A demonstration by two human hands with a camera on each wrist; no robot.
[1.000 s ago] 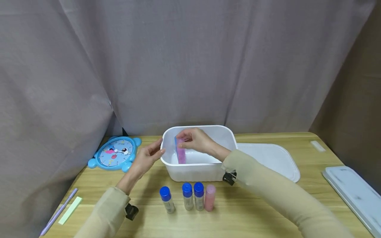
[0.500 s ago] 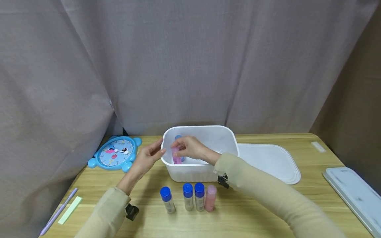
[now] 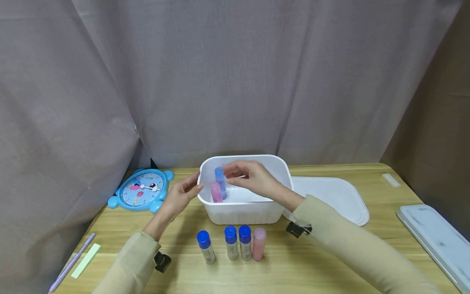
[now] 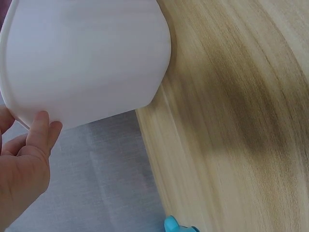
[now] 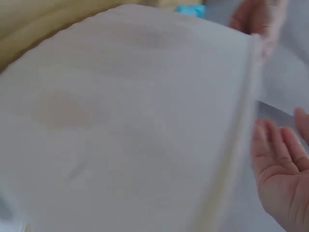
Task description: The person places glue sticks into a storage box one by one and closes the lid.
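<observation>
A white plastic storage box (image 3: 242, 213) stands uncovered in the middle of the table. My left hand (image 3: 181, 195) grips its left rim, with fingers along the outer wall in the left wrist view. Inside, near the left wall, a pink tube (image 3: 216, 193) stands upright in front of a blue tube (image 3: 220, 174). My right hand (image 3: 255, 177) hovers over the box opening, its relaxed fingers beside the blue tube and holding nothing; in the right wrist view that palm (image 5: 282, 188) shows bare past the rim. Before the box stand several blue-capped clear tubes (image 3: 231, 243) and a pink tube (image 3: 258, 245).
The box's flat white lid (image 3: 335, 198) lies right of it. A blue clock (image 3: 143, 190) lies at the left. Nearer are a purple stick (image 3: 73, 261) and a pale green strip (image 3: 86, 260). A long white case (image 3: 437, 241) and a small white block (image 3: 391, 180) lie far right.
My right hand has lowered the pink tube into the box's left front corner, let go of it, then lifted back to the right. My left hand has stayed at the rim.
</observation>
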